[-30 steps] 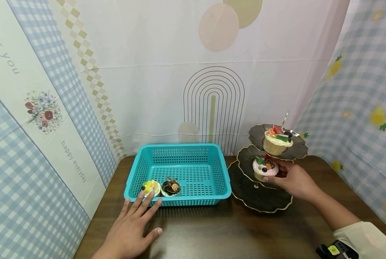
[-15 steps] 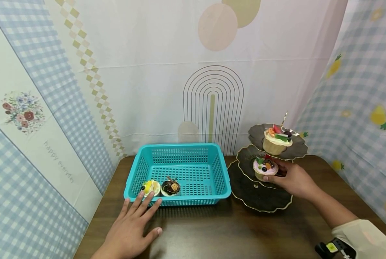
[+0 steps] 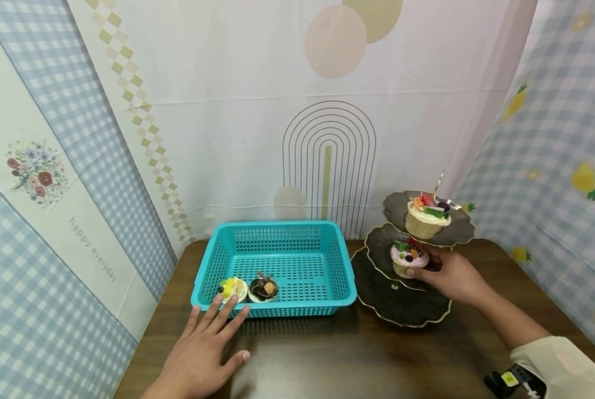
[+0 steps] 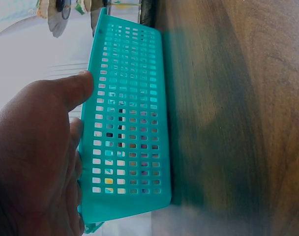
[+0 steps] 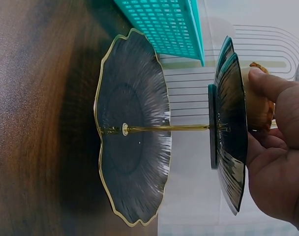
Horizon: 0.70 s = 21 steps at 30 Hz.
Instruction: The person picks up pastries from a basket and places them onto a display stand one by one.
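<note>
My right hand (image 3: pixel 454 276) holds a cupcake with pink icing and fruit toppings (image 3: pixel 408 259) between thumb and fingers at the middle tier of a dark, gold-edged three-tier stand (image 3: pixel 402 305). In the right wrist view the thumb lies on the side of its pale cup (image 5: pixel 257 105), just over the tier. With spread, straight fingers, my left hand (image 3: pixel 197 349) rests on the near rim of a turquoise basket (image 3: pixel 302 303). Inside, near those fingertips, sit a yellow-fruit cupcake (image 3: pixel 234 289) and a chocolate-topped cupcake (image 3: pixel 263 289).
On the stand's top tier sits another cupcake (image 3: pixel 427 216) with cream and fruit. A gold handle (image 3: pixel 439 183) rises from that tier. The brown wooden table (image 3: pixel 327 360) carries the basket and stand, with patterned cloths (image 3: pixel 227 155) hanging behind and at both sides.
The pink cupcake has turned and shifted very slightly in my right hand's grip, staying at the middle tier. My left hand and the basket have kept their places.
</note>
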Tool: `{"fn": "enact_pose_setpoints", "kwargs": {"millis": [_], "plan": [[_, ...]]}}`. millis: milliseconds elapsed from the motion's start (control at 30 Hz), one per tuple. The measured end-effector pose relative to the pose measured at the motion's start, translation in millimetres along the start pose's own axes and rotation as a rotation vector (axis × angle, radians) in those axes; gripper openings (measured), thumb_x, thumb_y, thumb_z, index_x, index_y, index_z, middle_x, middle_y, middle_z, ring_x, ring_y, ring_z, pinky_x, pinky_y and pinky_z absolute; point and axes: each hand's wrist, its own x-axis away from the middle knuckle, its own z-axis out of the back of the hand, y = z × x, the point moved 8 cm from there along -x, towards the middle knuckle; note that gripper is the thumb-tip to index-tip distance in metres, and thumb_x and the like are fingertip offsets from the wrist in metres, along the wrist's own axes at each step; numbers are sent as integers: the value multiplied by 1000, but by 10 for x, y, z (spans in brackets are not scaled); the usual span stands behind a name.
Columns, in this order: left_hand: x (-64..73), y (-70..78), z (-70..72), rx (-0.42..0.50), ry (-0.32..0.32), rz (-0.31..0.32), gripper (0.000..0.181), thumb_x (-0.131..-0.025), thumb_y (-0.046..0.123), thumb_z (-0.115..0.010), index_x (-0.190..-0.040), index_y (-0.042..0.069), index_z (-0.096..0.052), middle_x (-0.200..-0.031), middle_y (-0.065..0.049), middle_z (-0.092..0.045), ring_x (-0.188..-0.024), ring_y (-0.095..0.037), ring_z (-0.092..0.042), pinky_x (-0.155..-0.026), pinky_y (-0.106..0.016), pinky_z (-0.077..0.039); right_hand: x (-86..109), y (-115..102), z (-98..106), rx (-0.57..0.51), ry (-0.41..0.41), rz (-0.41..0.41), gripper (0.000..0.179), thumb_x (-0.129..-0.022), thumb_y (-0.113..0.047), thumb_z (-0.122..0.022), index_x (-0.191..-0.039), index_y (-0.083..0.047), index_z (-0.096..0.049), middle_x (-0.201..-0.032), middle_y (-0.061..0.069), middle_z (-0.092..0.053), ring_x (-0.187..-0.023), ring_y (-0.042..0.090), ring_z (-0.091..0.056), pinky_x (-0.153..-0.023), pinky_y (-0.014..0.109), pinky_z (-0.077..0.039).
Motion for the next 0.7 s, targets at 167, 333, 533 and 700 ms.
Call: {"fn": "enact_pose_setpoints", "kwargs": {"millis": [167,333,533,700], "plan": [[6,-1,-4,-7,10,1,69,-89,68,-36,-148,32,-29,-156,10,-9,-141,-24,-14,-110,-55,-9,1,7,6,6,4,0,74,-83,-49,-68,-136,-1,-49,-110,18,-65,-96,27,-61,-73,42,-49],[10,1,-1,2,8,4,69,-89,68,-36,-148,33,-28,-156,9,-11,-141,-24,-14,-110,-54,-9,1,38,8,21,-1,-21,76,-82,-52,-66,-136,-1,-49,-112,19,-64,-99,31,-61,-74,45,-49],[8,2,0,0,3,5,70,-89,68,-36,-149,33,-27,-156,10,-8,-141,-24,-14,-110,-54,-9,34,-2,64,15,-5,-27,76,-82,-51,-67,-133,3,-50,-117,23,-61,-98,33,-63,-74,45,-52],[9,5,-12,-11,8,-8,70,-90,67,-36,-149,32,-27,-156,8,-10,-141,-26,-14,-110,-55,-9,96,-72,126,43,25,-34,69,-87,-50,-61,-133,0,-51,-121,22,-59,-101,35,-62,-78,50,-51]]}}
